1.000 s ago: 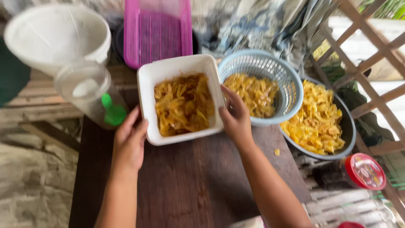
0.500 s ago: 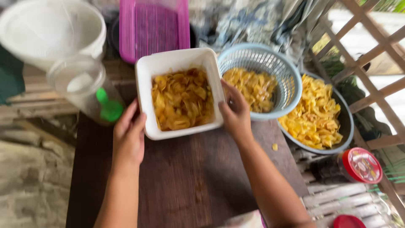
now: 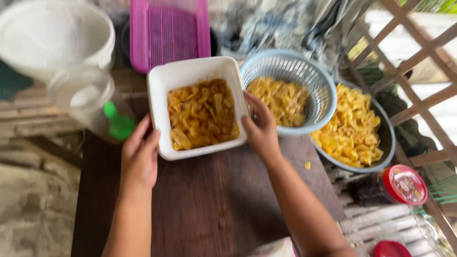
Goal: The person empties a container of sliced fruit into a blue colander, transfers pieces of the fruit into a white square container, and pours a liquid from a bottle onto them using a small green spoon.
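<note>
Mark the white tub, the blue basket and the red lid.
white tub [image 3: 190, 71], head view, bare far inner wall
blue basket [image 3: 285, 64], head view, far mesh wall
red lid [image 3: 404, 184], head view, middle of the top
</note>
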